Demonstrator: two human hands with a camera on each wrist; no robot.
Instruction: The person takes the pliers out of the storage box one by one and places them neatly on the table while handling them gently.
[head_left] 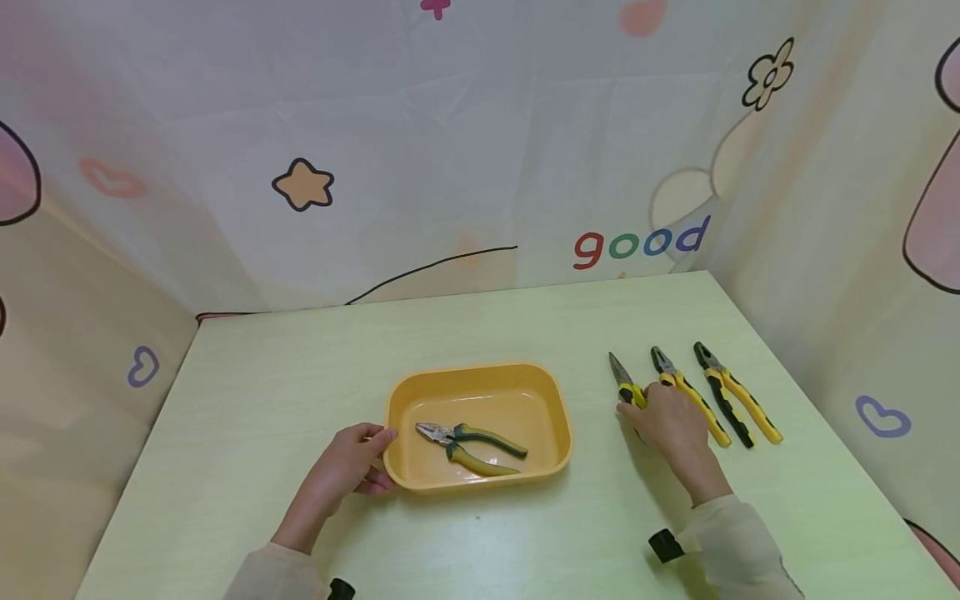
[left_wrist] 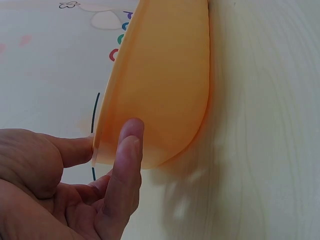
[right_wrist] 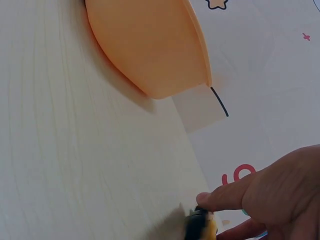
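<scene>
At its left end, a yellow plastic tray (head_left: 480, 387) is pinched by my left hand (head_left: 345, 462), thumb at the rim and fingers against the outer wall. Inside lies a pair of combination pliers (head_left: 452, 437) with green and yellow handles, jaws toward the left. My right hand (head_left: 678, 425) grips needle-nose pliers (head_left: 622, 377) by yellow and black handles, mostly hidden under the fingers. In the right wrist view the pliers' handle (right_wrist: 196, 225) shows blurred below the fingertips.
Right of my right hand lie two more pliers: one partly covered by the hand (head_left: 697, 400), the other (head_left: 720, 372) with black and yellow handles near the table's right edge. Printed cloth (head_left: 450, 167) hangs behind and at both sides of the pale table (head_left: 300, 350).
</scene>
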